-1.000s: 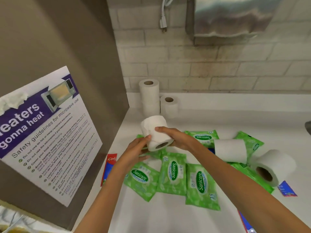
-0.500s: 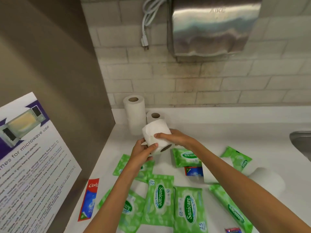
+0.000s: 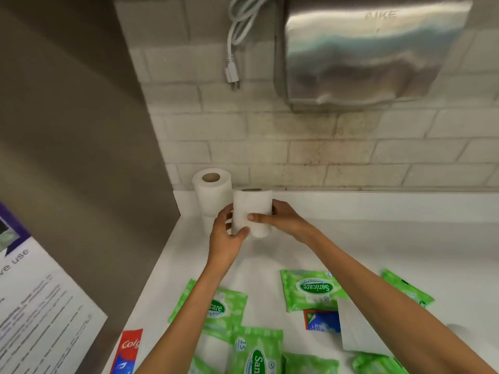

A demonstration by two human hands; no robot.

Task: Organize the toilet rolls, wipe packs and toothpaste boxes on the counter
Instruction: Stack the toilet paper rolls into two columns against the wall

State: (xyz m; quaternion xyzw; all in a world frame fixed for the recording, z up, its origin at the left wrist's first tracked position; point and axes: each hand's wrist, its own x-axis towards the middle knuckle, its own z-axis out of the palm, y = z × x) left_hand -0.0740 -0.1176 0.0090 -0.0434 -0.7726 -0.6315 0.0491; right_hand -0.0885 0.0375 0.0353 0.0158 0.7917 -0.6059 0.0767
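White toilet roll (image 3: pixel 252 211) stands upright near the back-left corner of the counter (image 3: pixel 378 238), gripped from both sides. The left hand (image 3: pixel 225 236) curls round its left side w/ thumb low on the front; the right hand (image 3: pixel 283 220) curls round the right side w/ thumb laid across the front. Can't tell whether its base sits on the counter or on sth else, since the fingers hide that. Just behind it to the left is a stack of rolls (image 3: pixel 212 190), upright, against the brick wall (image 3: pixel 270 147) and beside the brown side panel (image 3: pixel 81 130). Nearer the camera, well apart from the held roll, green packs lie flat & scattered: centre wipe pack (image 3: pixel 313 288) btwn the forearms, left wipe pack (image 3: pixel 221 306) partly under the left forearm, front wipe pack (image 3: pixel 256 352) at the bottom edge, right wipe pack (image 3: pixel 407 288) beyond the right forearm. A lying roll (image 3: pixel 359 330) is partly hidden by the right forearm, w/ a blue toothpaste box (image 3: pixel 322 321) at its left side. A red toothpaste box (image 3: pixel 128 352) lies at the counter's left edge by the panel. On the wall above: steel hand dryer (image 3: pixel 364 49) and a white cord (image 3: pixel 233 74) w/ plug dangling. A poster (image 3: pixel 35 306) hangs on the panel, bottom left.
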